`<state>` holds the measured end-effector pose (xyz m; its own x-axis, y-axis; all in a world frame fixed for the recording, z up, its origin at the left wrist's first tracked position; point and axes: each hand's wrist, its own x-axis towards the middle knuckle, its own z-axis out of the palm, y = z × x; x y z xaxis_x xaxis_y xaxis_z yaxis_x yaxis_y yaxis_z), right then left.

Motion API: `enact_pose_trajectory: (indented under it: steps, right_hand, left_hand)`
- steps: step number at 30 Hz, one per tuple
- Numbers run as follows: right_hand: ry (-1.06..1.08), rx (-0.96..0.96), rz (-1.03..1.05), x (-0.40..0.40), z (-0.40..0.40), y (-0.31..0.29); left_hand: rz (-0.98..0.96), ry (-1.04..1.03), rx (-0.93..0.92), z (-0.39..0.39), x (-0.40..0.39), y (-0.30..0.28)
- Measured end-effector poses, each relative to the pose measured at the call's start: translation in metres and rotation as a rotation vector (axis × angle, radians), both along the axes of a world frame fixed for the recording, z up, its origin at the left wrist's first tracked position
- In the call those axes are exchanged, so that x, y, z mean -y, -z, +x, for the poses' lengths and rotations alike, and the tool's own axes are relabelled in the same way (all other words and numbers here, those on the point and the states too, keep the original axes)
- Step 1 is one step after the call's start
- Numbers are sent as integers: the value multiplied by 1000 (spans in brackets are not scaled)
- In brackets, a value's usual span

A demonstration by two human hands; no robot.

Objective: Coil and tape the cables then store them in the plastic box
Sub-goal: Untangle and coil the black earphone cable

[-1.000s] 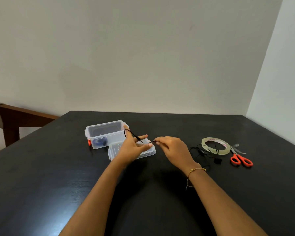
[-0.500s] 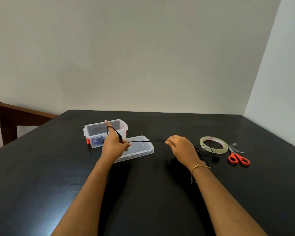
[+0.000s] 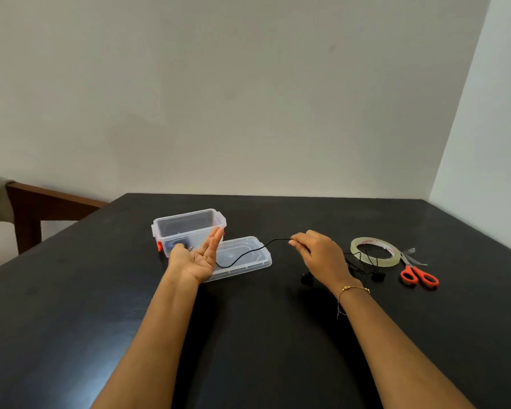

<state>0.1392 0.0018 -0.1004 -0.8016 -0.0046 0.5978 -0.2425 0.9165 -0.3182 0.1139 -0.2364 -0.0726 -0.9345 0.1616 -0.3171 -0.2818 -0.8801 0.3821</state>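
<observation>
Two hands over the black table (image 3: 101,305): my left hand (image 3: 199,258) is palm-up, fingers straight, cable (image 3: 242,255) running off it; my right hand (image 3: 319,255) pinches that cable. Cable sags over the lid (image 3: 248,267) beside the plastic box (image 3: 189,228). Tape roll (image 3: 375,255), scissors (image 3: 419,274) sit right.

Single view: head-worn wide-angle camera, above the near edge of the tabletop (image 3: 71,320), facing forward and down. Both forearms enter from the bottom edge and reach toward mid-frame, so the camera sits close behind them. Landmark: plastic box (image 3: 188,231), just left of frame centre. The left hand (image 3: 198,261) is directly in front of the box; the right hand (image 3: 319,255) is well right of it. Beyond the box, the tabletop's far edge meets a plain wall filling the upper half. No second view.
</observation>
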Motion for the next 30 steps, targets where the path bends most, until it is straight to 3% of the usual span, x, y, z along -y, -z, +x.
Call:
enact_pose_trajectory:
  steps: [5,7,11,14,18,22,25,30]
  right_hand:
    - [-57,3,8,12,3,-3]
    - [-113,10,1,16,4,-4]
    - [-242,35,-2,24,3,-4]
    - [-240,65,-21,23,3,-5]
    - [-252,134,-48,20,5,-4]
    - [-161,229,-35,12,2,-6]
    - [-8,171,66,-7,1,-4]
    - [88,92,29,-24,-1,-2]
  left_hand:
    - [-65,-69,-161,3,-19,-7]
    - [-449,-65,-288,7,-37,-10]
    - [-1503,-50,-875,10,-71,5]
    - [-1789,34,-1061,6,-81,12]
    - [-1931,23,-1050,2,-82,11]
    - [-2167,-224,-930,-7,-66,14]
    - [-2262,-385,-790,-11,-46,12]
    - [-2289,-388,-546,-17,-23,16]
